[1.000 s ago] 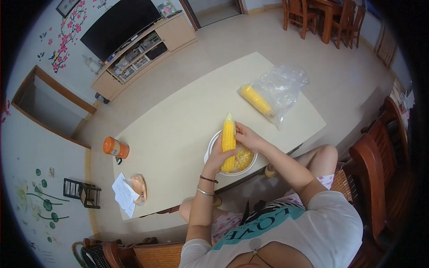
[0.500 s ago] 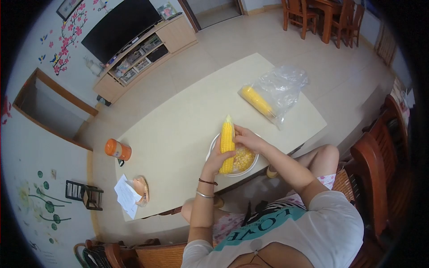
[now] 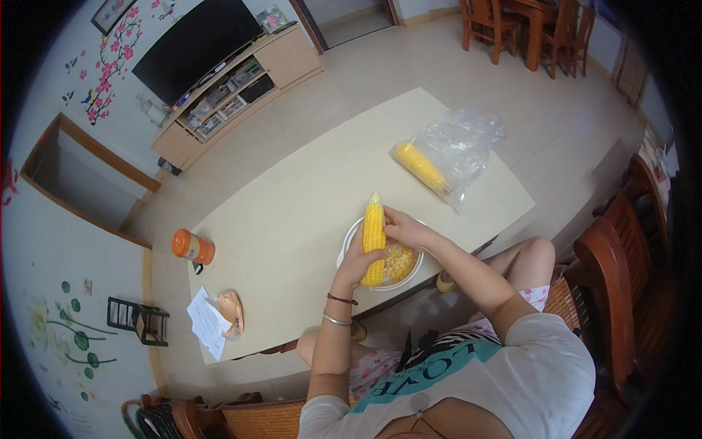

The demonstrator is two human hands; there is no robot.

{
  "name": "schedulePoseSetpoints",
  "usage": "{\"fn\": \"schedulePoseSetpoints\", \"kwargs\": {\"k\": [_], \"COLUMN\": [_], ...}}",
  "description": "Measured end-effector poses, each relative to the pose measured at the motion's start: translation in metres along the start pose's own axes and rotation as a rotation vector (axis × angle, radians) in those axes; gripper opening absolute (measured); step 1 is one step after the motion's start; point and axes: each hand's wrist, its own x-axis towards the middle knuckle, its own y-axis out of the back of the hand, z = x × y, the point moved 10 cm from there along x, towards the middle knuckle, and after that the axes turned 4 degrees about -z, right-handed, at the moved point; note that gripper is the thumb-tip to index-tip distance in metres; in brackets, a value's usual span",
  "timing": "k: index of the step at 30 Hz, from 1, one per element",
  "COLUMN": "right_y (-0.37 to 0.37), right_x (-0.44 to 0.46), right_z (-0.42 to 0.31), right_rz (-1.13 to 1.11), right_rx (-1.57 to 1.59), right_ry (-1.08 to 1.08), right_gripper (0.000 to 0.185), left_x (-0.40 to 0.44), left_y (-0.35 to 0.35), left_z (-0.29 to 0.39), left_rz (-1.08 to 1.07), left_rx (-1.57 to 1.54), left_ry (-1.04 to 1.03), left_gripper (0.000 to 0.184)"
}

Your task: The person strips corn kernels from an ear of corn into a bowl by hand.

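Observation:
A yellow corn cob (image 3: 374, 234) stands nearly upright in the view, its pale tip pointing away from me. My left hand (image 3: 356, 262) is wrapped round its lower part, with the thumb across the front. On the other side, my right hand (image 3: 406, 228) has its fingers curled against the cob's edge; the fingertips are partly hidden. Beneath both hands sits a white bowl (image 3: 418, 269) with loose corn kernels (image 3: 399, 262) in it. The cob and my hands cover the bowl's left part.
The bowl is at the near edge of a pale table (image 3: 307, 219). Farther off lies a clear plastic bag (image 3: 468, 150) with another corn cob (image 3: 420, 167) inside. An orange canister (image 3: 193, 246), papers (image 3: 208, 322) and a peach-coloured packet (image 3: 231, 313) are at the left end.
The cob and both hands have shifted very slightly toward me. My grip on the cob looks the same, and the bowl and bag have stayed in place.

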Motion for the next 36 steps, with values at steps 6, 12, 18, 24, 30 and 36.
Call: {"fn": "schedulePoseSetpoints", "kwargs": {"k": [6,12,18,24,30,36], "right_y": [-0.0018,-0.0044,-0.006,-0.0021,-0.0003,-0.0021], "right_x": [-0.0052,-0.0034,0.0012,-0.003,0.0011,-0.0013], "right_z": [-0.0059,-0.0046,-0.003,-0.0028,0.0011,-0.0057], "right_rz": [0.047,0.009,-0.056,0.019,-0.005,-0.01], "right_rx": [-0.002,0.033,0.037,0.014,0.017,-0.045], "right_ry": [-0.059,-0.036,0.011,-0.041,-0.021,0.024], "right_gripper": [0.052,0.057,0.059,0.059,0.061,0.065], "left_x": [0.0001,0.0023,0.0011,0.0001,0.0016,0.0029], "left_y": [0.0018,0.0032,0.0022,0.0008,0.0008,0.0037], "left_z": [-0.0042,-0.0052,-0.0026,-0.0018,-0.0025,-0.0068], "left_rz": [0.014,0.003,0.019,0.028,0.015,0.015], "left_rx": [-0.045,-0.052,-0.042,-0.083,-0.078,-0.071], "left_ry": [0.023,-0.001,-0.001,0.016,0.001,0.014], "left_gripper": [0.083,0.082,0.081,0.08,0.08,0.081]}}
